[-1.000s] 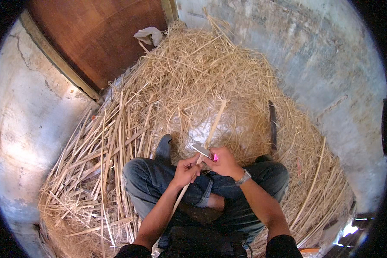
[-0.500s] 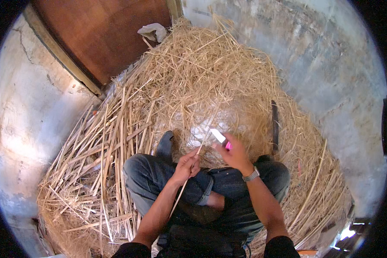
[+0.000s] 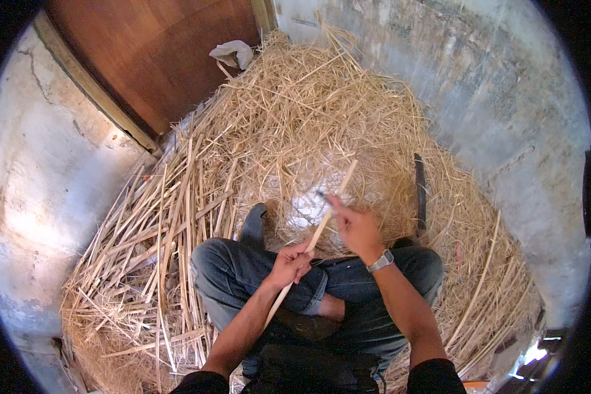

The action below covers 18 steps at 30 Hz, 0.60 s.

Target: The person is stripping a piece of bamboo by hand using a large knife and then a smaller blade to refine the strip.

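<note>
A long pale bamboo strip (image 3: 322, 228) slants across my lap, its far end pointing up and to the right. My left hand (image 3: 290, 264) is closed round it near the middle, and its lower end passes beside my left forearm. Just right of the strip, my right hand (image 3: 359, 231) is closed on a knife (image 3: 322, 196). Only the blade's dark tip shows past my fingers; the handle is hidden in the hand. The index finger lies along the knife, close to the strip's upper part.
Fine shavings (image 3: 322, 98) heap up in front of me. Many bamboo strips (image 3: 184, 217) lie on the left. A dark stick (image 3: 420, 197) rests on the shavings at right. Beyond are a brown door (image 3: 157, 59), a white bag (image 3: 235, 52) and a stained wall (image 3: 492, 85).
The strip has turned so that its broader face shows and it reaches further up. The knife blade, broad and bright before, now appears as a thin dark edge.
</note>
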### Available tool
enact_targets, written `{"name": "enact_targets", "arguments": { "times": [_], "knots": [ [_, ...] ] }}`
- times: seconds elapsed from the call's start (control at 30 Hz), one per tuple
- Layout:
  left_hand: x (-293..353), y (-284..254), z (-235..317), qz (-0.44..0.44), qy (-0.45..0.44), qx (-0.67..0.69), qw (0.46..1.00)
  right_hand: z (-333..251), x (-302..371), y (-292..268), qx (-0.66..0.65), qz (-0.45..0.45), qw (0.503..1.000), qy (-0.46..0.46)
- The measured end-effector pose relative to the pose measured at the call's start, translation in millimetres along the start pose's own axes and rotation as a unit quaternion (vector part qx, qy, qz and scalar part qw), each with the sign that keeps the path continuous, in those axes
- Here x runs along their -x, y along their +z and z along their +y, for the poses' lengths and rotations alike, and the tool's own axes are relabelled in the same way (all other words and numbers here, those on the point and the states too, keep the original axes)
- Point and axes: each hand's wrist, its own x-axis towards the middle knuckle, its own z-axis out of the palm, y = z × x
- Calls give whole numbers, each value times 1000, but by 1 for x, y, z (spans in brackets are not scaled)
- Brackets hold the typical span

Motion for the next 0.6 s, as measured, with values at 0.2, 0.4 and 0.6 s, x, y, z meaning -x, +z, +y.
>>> {"name": "enact_targets", "arguments": {
  "times": [0.2,0.4,0.6],
  "knots": [
    [-4,-9,-5,27,34,119,992,-22,30,41,-118,-21,986,-117],
    [1,-13,-4,32,45,154,986,-32,44,42,-225,-82,966,-95],
    [-5,-12,4,6,54,150,987,-23,35,37,-322,-114,940,4]
  ]
}}
